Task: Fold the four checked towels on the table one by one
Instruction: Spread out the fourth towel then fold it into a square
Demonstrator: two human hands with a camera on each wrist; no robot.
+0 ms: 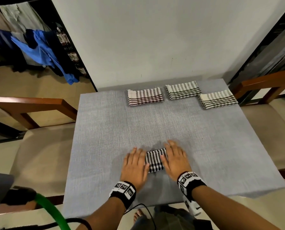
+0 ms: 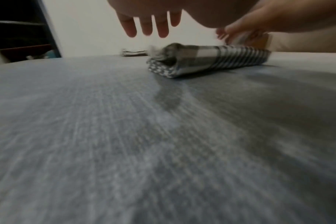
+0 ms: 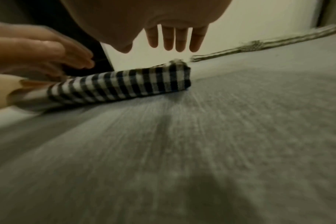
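A black-and-white checked towel (image 1: 155, 160), folded into a small thick packet, lies near the front middle of the grey table (image 1: 105, 130). My left hand (image 1: 135, 163) is flat over its left end and my right hand (image 1: 174, 160) flat over its right end, fingers straight and spread. In the left wrist view the towel (image 2: 207, 60) lies ahead with my left hand's fingers (image 2: 161, 25) hanging straight above the table. In the right wrist view the towel (image 3: 125, 84) lies left of centre under straight fingers (image 3: 180, 39). Three folded checked towels lie at the back: one reddish (image 1: 145, 97), two green (image 1: 183, 90) (image 1: 218, 99).
Wooden chairs with beige seats stand to the left (image 1: 30, 112) and right (image 1: 267, 83) of the table. A white wall panel (image 1: 155, 39) rises behind it. Clothes hang on a rack (image 1: 39, 47) at the far left. A green hose (image 1: 50, 211) curves past the front left corner.
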